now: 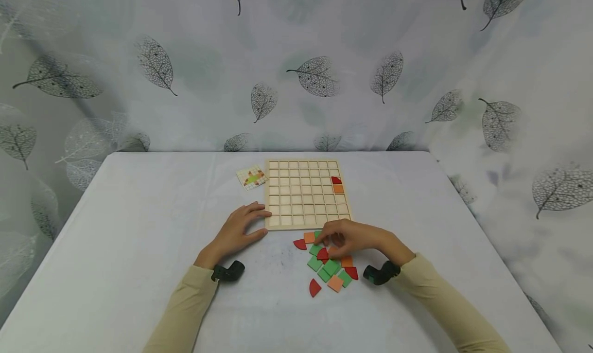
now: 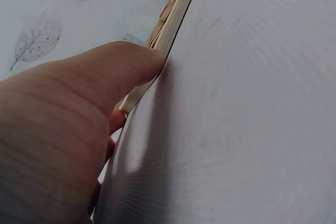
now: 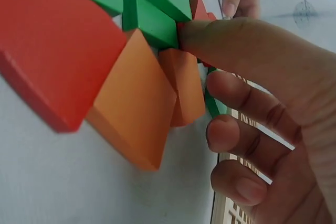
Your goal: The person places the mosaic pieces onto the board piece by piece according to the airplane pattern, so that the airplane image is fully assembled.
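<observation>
Here's the left hand [image 1: 238, 232], fingers extended and spread, fingertips against the left edge of the wooden grid board [image 1: 298, 207], thumb right at its near left corner; the left wrist view puts that thumb against the board's side wall. Over to the right hand [image 1: 355, 238]: fingers bent down over the loose pieces, thumb beside a red quarter-round [image 1: 322, 253], but whether it pinches one I cannot tell.

The board lies flat toward the far edge of the white table [image 1: 139, 250], a narrow strip of cloth behind it. In its right-hand column sit a red piece [image 1: 336, 180] and, next cell nearer, an orange square [image 1: 338, 189]; bare cells run away to the left. A pattern card [image 1: 252, 177] crowds the board's left edge.

Tight going in the pile [image 1: 331, 267]: green, orange and red pieces touch and overlap just below the board's near edge. One red piece [image 1: 315, 288] lies apart on the near side, with room around it. Wide cloth stretches beyond both arms to the side edges.
</observation>
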`<state>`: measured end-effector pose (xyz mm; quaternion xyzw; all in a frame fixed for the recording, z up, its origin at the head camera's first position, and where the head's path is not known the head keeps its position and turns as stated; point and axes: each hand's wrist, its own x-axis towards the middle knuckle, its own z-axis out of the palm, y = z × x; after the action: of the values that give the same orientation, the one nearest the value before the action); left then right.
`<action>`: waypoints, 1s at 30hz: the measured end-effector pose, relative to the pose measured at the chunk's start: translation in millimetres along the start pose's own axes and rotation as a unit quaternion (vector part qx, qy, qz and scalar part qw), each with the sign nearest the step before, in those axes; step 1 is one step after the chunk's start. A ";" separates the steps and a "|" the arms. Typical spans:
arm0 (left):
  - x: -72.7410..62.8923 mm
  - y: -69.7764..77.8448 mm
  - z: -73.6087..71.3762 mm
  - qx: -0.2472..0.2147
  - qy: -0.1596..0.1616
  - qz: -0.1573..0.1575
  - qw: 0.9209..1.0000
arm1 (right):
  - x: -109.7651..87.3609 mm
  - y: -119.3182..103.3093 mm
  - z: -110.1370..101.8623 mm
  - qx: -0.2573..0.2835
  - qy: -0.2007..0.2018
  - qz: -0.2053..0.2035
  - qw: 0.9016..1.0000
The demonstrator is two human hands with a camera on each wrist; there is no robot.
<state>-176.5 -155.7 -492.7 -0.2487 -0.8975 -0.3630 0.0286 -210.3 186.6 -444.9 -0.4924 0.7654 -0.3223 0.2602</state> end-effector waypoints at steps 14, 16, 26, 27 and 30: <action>-0.4 0.9 0.3 -0.003 0.002 0.002 1.000 | 2.1 -3.8 3.4 -0.015 -0.009 -0.004 1.000; -0.5 1.1 0.3 -0.002 0.001 0.001 1.000 | 2.3 -3.0 4.1 -0.017 -0.006 -0.014 1.000; 0.1 0.5 0.1 0.000 0.001 0.003 1.000 | 1.1 3.3 6.8 -0.026 0.020 -0.066 0.997; 0.3 0.4 0.0 0.001 0.001 0.004 1.000 | 0.8 4.5 6.6 -0.025 0.025 -0.070 0.997; 0.7 0.2 -0.6 0.001 0.001 0.003 1.000 | 0.3 8.6 5.2 -0.020 0.040 -0.077 0.996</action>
<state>-177.0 -155.6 -492.0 -0.2508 -0.8970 -0.3625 0.0310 -211.8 187.8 -454.9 -0.5419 0.7413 -0.3457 0.1934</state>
